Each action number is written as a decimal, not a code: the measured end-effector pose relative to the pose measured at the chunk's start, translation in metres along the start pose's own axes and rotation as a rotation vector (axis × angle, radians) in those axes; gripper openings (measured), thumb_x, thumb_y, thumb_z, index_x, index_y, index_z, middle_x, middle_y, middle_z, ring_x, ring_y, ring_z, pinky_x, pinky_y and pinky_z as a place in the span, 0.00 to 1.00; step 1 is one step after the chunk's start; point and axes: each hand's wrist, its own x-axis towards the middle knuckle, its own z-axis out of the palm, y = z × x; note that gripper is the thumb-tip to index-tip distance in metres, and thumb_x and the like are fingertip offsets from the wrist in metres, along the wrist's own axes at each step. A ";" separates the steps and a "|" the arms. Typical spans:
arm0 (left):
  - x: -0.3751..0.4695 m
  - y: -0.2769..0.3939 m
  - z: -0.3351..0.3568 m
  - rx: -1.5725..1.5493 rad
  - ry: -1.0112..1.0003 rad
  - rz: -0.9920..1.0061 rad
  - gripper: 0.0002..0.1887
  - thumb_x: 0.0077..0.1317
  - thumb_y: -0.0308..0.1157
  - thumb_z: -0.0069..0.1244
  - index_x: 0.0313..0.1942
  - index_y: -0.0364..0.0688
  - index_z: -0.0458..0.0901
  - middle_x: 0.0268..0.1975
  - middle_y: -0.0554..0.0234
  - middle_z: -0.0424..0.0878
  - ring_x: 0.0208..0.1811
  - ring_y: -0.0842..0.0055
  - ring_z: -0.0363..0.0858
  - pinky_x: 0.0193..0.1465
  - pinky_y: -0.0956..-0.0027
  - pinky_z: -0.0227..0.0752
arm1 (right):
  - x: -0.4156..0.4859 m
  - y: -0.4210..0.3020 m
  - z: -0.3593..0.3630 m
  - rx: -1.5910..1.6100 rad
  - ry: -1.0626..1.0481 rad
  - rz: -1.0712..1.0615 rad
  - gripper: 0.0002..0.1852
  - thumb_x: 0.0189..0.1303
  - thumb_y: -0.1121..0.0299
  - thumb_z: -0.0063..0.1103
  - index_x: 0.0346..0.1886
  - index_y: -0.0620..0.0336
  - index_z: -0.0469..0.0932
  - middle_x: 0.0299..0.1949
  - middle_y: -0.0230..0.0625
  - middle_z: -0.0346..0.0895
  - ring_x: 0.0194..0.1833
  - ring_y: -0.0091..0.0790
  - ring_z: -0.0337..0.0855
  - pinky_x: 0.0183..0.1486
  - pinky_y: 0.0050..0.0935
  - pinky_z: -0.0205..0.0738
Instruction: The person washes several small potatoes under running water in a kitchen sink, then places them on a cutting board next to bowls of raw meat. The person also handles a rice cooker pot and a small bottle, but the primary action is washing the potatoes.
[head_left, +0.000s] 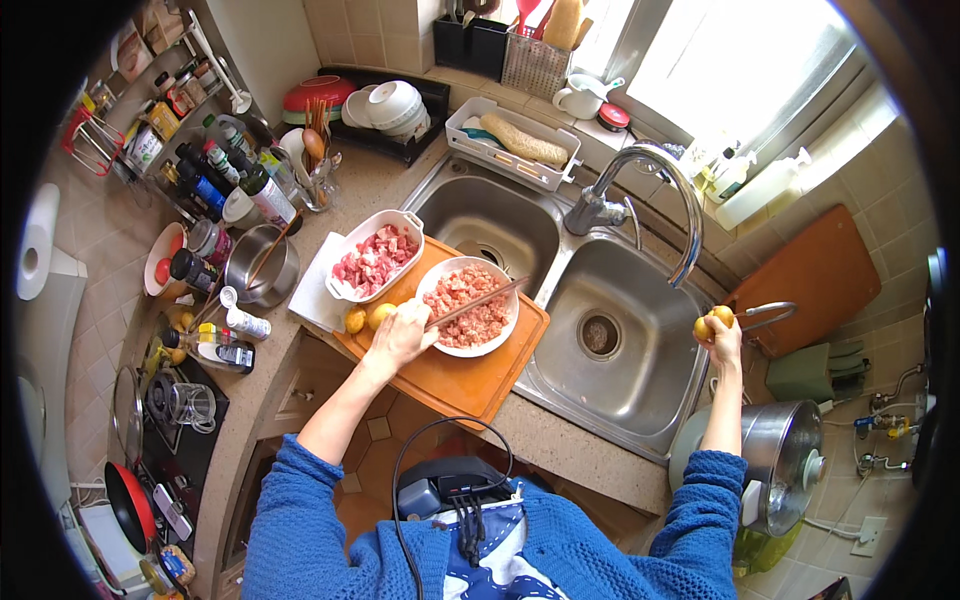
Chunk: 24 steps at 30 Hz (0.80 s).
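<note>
My left hand (401, 337) is closed around the near end of a pair of chopsticks (487, 300). They slant across a white bowl (514, 330) of minced meat (469, 304). Right beside that hand, a small potato (355, 320) and another small potato (381, 315) sit at the edge of the orange cutting board (480, 390). A white oval dish (414, 259) of diced raw meat (375, 259) stands behind them. Out to the right, beyond the sink's rim, my right hand (725, 346) grips small yellow potatoes (721, 315).
The double sink (630, 345) lies between my hands, under a curved faucet (679, 187). A steel pot (780, 457), knife block (802, 371) and leaning brown board (817, 277) stand right. Leftward are a saucepan (262, 262), bottles (266, 195) and a stove (180, 465).
</note>
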 end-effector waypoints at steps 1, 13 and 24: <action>0.004 -0.005 -0.001 -0.015 -0.009 -0.031 0.13 0.53 0.31 0.61 0.36 0.36 0.79 0.34 0.50 0.80 0.37 0.56 0.81 0.42 0.58 0.75 | 0.000 -0.001 0.000 0.079 -0.067 -0.019 0.21 0.52 0.77 0.64 0.48 0.56 0.69 0.41 0.36 0.71 0.39 0.40 0.80 0.32 0.46 0.84; 0.042 -0.042 0.014 0.031 -0.019 -0.110 0.09 0.56 0.29 0.59 0.34 0.35 0.79 0.35 0.46 0.78 0.40 0.52 0.79 0.45 0.54 0.73 | 0.021 0.026 -0.005 -0.649 0.274 -0.360 0.25 0.41 0.69 0.74 0.45 0.65 0.77 0.39 0.40 0.81 0.41 0.35 0.82 0.48 0.35 0.77; 0.009 -0.007 -0.035 -0.161 0.174 -0.225 0.12 0.64 0.28 0.54 0.46 0.35 0.80 0.44 0.48 0.79 0.45 0.56 0.79 0.50 0.59 0.73 | -0.002 0.009 -0.016 -0.362 0.214 -0.214 0.26 0.48 0.75 0.71 0.52 0.60 0.71 0.40 0.37 0.77 0.34 0.36 0.83 0.28 0.36 0.84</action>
